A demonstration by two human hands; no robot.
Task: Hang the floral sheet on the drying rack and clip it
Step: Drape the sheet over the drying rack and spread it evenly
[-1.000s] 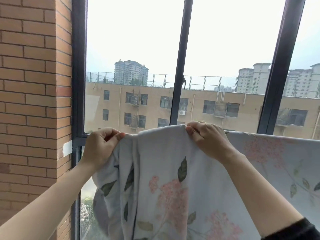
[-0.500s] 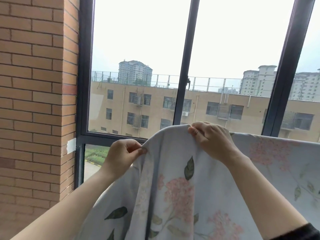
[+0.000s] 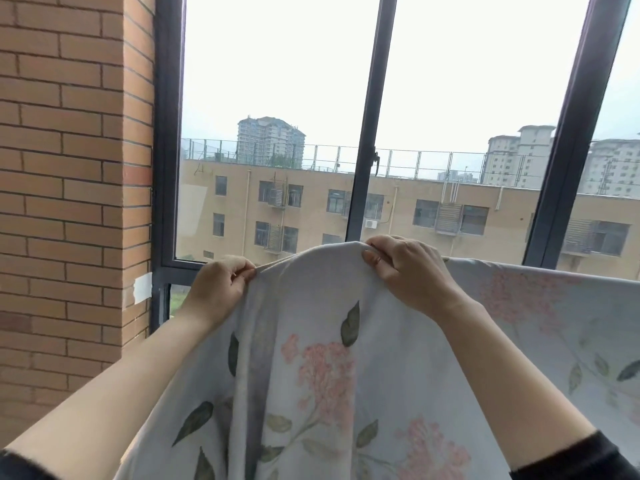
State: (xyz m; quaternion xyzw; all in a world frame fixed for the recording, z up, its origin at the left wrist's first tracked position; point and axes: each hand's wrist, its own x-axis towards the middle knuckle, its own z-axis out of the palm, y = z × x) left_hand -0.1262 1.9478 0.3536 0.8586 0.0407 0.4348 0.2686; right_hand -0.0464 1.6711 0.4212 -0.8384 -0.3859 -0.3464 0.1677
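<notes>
Both hands, left hand and right hand, pinch the floral sheet along its top edge; between those 2 grips it drapes soft, limp, probably light.

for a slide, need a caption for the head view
Left hand and right hand pinch the top edge of the floral sheet before a window.

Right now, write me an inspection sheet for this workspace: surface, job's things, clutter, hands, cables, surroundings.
Surface: nothing seen.
Job's things: floral sheet raised before the window, top edge straight at right; rack hidden; no clips seen.
Clutter: nothing seen.
Hands: left hand pinches the sheet's top edge; right hand grips that edge further along.
Cables: nothing seen.
Surroundings: brick wall at left, dark window frame, buildings outside.
</notes>
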